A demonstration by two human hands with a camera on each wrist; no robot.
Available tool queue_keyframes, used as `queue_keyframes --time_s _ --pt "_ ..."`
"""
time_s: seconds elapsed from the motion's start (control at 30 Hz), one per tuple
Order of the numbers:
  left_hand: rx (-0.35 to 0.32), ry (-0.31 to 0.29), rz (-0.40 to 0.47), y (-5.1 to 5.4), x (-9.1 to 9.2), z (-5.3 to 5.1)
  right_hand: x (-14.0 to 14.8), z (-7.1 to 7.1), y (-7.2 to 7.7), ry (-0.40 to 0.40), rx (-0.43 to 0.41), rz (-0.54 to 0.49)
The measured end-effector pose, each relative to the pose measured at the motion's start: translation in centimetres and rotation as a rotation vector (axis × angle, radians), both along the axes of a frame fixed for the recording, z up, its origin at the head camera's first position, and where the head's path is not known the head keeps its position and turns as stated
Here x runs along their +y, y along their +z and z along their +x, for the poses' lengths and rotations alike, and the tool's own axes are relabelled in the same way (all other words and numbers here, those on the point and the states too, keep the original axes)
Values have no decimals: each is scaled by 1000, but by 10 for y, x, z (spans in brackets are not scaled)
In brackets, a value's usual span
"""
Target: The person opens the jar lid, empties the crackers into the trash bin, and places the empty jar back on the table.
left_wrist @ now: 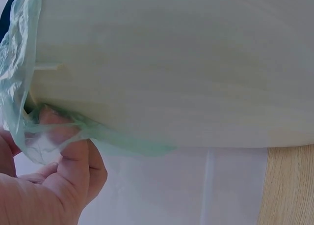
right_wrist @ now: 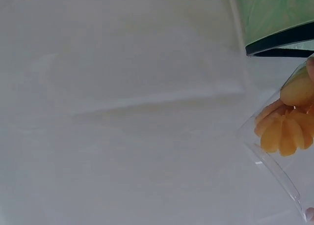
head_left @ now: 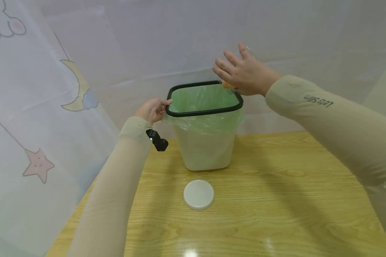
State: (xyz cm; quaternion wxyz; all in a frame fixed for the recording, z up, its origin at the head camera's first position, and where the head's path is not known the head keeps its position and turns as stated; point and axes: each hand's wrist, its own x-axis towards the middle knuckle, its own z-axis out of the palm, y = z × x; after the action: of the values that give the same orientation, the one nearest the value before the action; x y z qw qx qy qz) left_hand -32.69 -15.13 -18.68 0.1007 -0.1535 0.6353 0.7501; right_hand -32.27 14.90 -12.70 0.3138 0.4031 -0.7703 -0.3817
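Note:
A white trash bin (head_left: 206, 146) with a black rim (head_left: 206, 112) and a green plastic liner (head_left: 196, 98) stands upright on the table. My left hand (head_left: 152, 109) grips its left rim corner, thumb on top; in the left wrist view the curled fingers lie by the liner's overhang (left_wrist: 19, 77). Above the right rim, my right hand (head_left: 244, 71) holds a tilted clear plastic container (right_wrist: 277, 173), mostly hidden behind the hand in the head view. Orange-yellow pieces (right_wrist: 287, 131), shaped like petals or segments, show through its wall, at the end near the bin's mouth.
A round white lid (head_left: 198, 194) lies flat on the wooden table (head_left: 260, 214) in front of the bin. Behind hangs a pale cloth (head_left: 180, 43) printed with a moon and a star. A black device (head_left: 157, 140) is strapped at my left wrist.

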Motion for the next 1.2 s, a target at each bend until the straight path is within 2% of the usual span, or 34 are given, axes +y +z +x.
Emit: queue_keyframes --time_s 0.17,0.5,0.67,0.9,1.2 --pt "-11 12 -7 1 0 -1 1 0 3 -1 0 12" --pt "2 8 -23 -1 -3 -1 4 -2 5 20 -55 -107" --pt "2 14 -28 -1 -4 0 6 -2 4 27 -48 -87" --pt "-6 20 12 -1 -4 -1 7 -2 4 48 -19 -50" --pt "-11 28 -7 -2 -2 -2 6 -4 2 71 -10 -35"
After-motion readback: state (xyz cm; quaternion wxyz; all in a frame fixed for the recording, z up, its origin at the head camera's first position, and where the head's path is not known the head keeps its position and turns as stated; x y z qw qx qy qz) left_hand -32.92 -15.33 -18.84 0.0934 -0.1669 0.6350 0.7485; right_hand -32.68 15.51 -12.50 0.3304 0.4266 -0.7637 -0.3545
